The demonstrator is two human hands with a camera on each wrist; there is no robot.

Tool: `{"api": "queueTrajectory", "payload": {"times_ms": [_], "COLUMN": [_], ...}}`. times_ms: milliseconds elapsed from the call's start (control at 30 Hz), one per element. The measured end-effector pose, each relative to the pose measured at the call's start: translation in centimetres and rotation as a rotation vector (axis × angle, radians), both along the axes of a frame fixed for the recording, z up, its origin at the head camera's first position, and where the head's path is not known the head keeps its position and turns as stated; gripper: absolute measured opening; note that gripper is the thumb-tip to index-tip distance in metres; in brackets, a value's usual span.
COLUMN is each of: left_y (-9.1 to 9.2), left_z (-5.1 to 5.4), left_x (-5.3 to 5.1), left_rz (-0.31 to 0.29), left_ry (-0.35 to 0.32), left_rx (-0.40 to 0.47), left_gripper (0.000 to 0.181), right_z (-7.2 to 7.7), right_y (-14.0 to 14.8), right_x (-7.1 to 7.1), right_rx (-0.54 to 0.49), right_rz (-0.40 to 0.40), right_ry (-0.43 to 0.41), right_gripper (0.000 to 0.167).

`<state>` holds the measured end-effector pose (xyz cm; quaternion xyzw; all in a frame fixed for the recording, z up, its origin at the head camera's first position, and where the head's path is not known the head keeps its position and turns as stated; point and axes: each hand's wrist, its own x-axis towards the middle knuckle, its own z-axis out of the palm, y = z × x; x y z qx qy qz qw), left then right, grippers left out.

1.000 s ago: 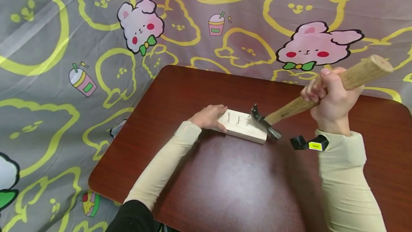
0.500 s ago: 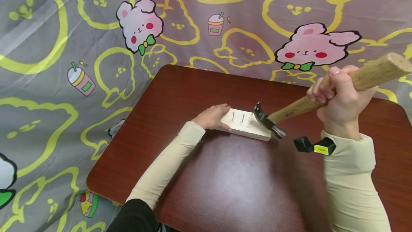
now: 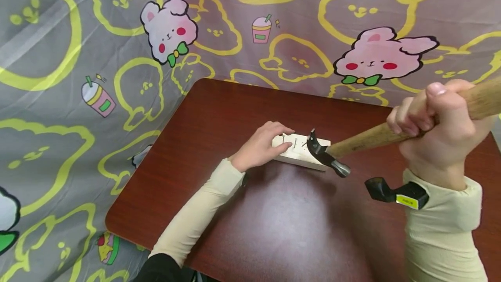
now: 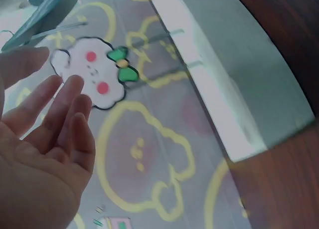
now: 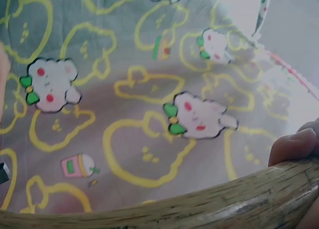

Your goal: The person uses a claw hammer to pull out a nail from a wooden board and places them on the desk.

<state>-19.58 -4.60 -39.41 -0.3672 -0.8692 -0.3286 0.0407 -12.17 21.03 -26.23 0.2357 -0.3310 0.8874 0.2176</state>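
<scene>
My right hand (image 3: 438, 129) grips the wooden handle of a claw hammer (image 3: 364, 141). The hammer's dark metal head hangs at the right end of a pale wooden block (image 3: 299, 159), partly covering it; whether they touch is unclear. Thin nails (image 3: 295, 143) stand up from the block's top, and another slanted one shows near the claw. Over the block's left end is my left hand (image 3: 256, 148), its fingers loosely bent and holding nothing. In the left wrist view, the left hand (image 4: 50, 134) appears apart from the block (image 4: 249, 64). The right wrist view shows the handle (image 5: 199, 206) close up.
The block lies on a reddish-brown table (image 3: 235, 103) with rounded corners. A grey and pink curtain (image 3: 219, 21) with cartoon animals hangs behind and to the left. A black camera (image 3: 411, 195) is strapped to my right wrist.
My left hand has let go of the block's left end and lifted over it. My right hand has moved right and nearer the camera with the hammer.
</scene>
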Motion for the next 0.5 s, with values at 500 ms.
{"api": "queueTrajectory", "payload": {"times_ms": [500], "left_y": [1.6], "left_z": [1.5], "left_x": [3.2], "left_rz": [-0.109], "left_ry": [0.018], "left_rx": [-0.129], "left_gripper": [0.022], "right_z": [-0.5], "right_y": [1.1], "right_x": [2.0], "right_rx": [-0.016], "right_rz": [0.209], "right_ry": [0.083], "right_gripper": [0.034]}}
